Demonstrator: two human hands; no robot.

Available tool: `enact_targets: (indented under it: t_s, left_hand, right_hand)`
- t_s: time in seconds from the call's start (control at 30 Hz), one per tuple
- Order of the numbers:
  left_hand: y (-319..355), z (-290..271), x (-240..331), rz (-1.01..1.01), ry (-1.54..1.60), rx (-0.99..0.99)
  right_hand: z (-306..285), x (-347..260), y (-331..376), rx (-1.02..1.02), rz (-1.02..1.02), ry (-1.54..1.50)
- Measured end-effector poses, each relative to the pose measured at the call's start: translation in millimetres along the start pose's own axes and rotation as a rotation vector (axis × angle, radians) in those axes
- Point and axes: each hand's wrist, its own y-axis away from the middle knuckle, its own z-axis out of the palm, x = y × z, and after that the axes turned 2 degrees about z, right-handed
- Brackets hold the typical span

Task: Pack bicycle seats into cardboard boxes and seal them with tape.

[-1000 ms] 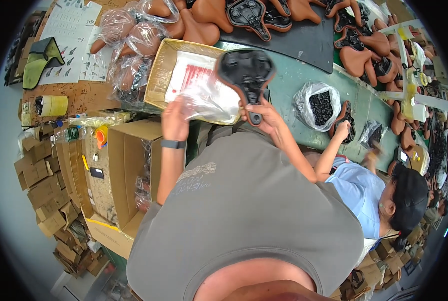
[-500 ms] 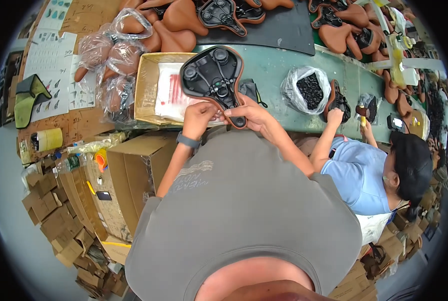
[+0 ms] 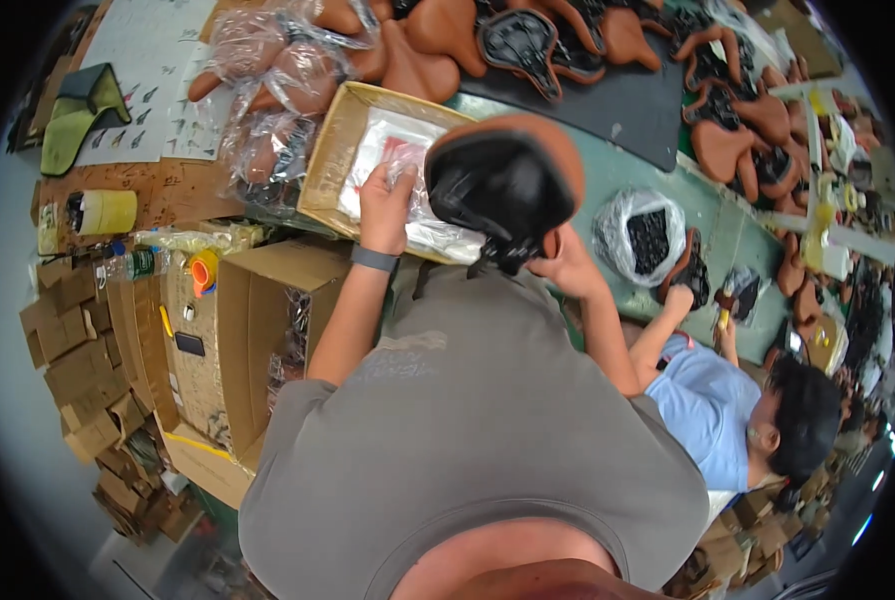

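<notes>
A brown bicycle saddle (image 3: pixel 559 150) with a black underside is tilted up in front of me, blurred by motion. My right hand (image 3: pixel 573 264) is closed around its narrow nose end. To its left, my left hand (image 3: pixel 385 205) reaches into a shallow yellow-edged cardboard box (image 3: pixel 317 190). Its fingers pinch the clear plastic bags (image 3: pixel 399 152) with red print that lie stacked there. The saddle covers the right part of the box.
Plastic-wrapped saddles (image 3: pixel 285 90) lie left of the box; bare brown saddles (image 3: pixel 427 60) are heaped behind. A bag of black parts (image 3: pixel 647 240) stands at right, near a co-worker (image 3: pixel 712 390) handling another saddle. An open carton (image 3: pixel 267 320) stands at my left.
My left hand has let go of the saddle and moved to the bags in the box. My right hand has tilted the saddle and shifted it right. The whole view has turned slightly.
</notes>
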Motion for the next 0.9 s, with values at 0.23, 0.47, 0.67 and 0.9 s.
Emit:
enact_targets:
  t_s: [0.23, 0.47, 0.67, 0.9]
  left_hand:
    - [-3, 10, 82, 1.058, -0.777, -0.268]
    - [-3, -39, 150, 1.131, -0.817, -0.377]
    - [-44, -93, 153, 1.068, -0.909, 0.307]
    - [-119, -116, 215, 1.359, -0.975, 0.527]
  right_hand:
    - [52, -41, -70, 0.092, 0.331, 0.376]
    - [80, -69, -224, -0.371, 0.503, -0.642]
    - [175, -112, -374, -0.522, 0.713, -1.291]
    - [254, -130, -474, 0.252, -0.482, 0.288]
